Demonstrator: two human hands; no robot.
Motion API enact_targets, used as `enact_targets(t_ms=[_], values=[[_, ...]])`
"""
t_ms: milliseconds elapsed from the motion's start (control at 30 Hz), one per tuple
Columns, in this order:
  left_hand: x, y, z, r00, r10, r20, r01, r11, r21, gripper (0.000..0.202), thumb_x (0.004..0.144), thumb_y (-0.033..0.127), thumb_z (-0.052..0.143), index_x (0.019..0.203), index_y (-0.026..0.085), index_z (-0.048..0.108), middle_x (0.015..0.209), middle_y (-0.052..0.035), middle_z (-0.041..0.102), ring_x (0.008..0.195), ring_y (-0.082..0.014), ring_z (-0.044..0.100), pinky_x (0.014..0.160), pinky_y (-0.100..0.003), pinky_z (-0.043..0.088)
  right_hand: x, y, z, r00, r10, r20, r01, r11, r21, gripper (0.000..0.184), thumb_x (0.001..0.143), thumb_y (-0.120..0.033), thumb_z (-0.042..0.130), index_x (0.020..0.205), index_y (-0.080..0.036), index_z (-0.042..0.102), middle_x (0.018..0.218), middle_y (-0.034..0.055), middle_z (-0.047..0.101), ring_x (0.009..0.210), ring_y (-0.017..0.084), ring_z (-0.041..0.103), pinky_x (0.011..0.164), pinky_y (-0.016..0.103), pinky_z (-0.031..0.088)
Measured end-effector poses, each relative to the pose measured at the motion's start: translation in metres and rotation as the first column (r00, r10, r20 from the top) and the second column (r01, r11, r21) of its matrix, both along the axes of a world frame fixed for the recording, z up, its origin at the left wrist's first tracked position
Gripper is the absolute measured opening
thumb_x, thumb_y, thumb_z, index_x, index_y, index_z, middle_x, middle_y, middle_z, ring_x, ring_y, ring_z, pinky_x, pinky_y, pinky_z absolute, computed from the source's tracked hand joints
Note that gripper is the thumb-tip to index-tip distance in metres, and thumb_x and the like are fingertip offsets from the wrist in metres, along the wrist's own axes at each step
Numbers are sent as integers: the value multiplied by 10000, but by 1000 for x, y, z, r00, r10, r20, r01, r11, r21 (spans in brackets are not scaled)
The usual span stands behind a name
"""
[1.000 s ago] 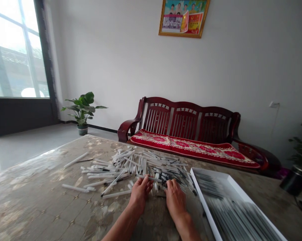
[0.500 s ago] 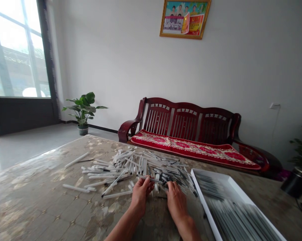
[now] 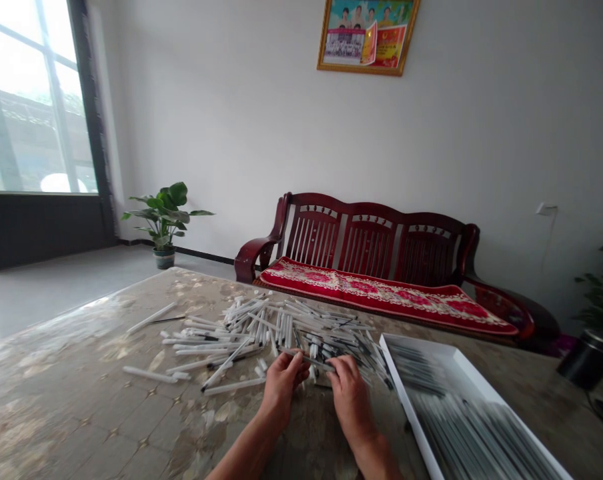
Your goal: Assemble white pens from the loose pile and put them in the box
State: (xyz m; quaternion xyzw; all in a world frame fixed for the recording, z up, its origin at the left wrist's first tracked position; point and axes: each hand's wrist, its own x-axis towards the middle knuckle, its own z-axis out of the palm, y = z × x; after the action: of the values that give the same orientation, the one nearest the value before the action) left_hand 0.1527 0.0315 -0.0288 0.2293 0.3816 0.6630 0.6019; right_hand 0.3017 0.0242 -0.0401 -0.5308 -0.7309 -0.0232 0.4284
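Between my two hands a slim grey pen (image 3: 315, 361) lies nearly level, just above the table. The fingers of my left hand (image 3: 281, 381) are closed around its left part. My right hand (image 3: 349, 390) pinches its right end. Past my hands spreads a loose heap of white pen barrels (image 3: 251, 320), with dark-tipped pens and small black parts (image 3: 326, 350) near its right side. To the right of my right hand stands a white open box (image 3: 406, 400), holding rows of grey pens (image 3: 481, 433), partly blurred.
A patterned cover lies on the table (image 3: 126, 427). Behind it stands a dark red wooden bench (image 3: 371, 240) with a red floral cloth (image 3: 381, 290). One potted plant (image 3: 165, 213) is at the left, and a black pot (image 3: 586, 360) is at the right.
My right fingers have shifted from among the black parts at the pen's end to a clear pinch on its right end. My left hand keeps its hold.
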Motion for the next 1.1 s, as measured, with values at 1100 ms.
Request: enact_targets(t_ms=[1100], values=[[-1,-13,7,984,-146,101,146,989,8,211,655,75,789,825,135,680,764,-20,735,670,-127,705,665,-205,595,0,-20,86,961,83,262,18,932,-361,143,848,-289,624,929,-259,737,962,16,715,987,183,592,834,240,404]])
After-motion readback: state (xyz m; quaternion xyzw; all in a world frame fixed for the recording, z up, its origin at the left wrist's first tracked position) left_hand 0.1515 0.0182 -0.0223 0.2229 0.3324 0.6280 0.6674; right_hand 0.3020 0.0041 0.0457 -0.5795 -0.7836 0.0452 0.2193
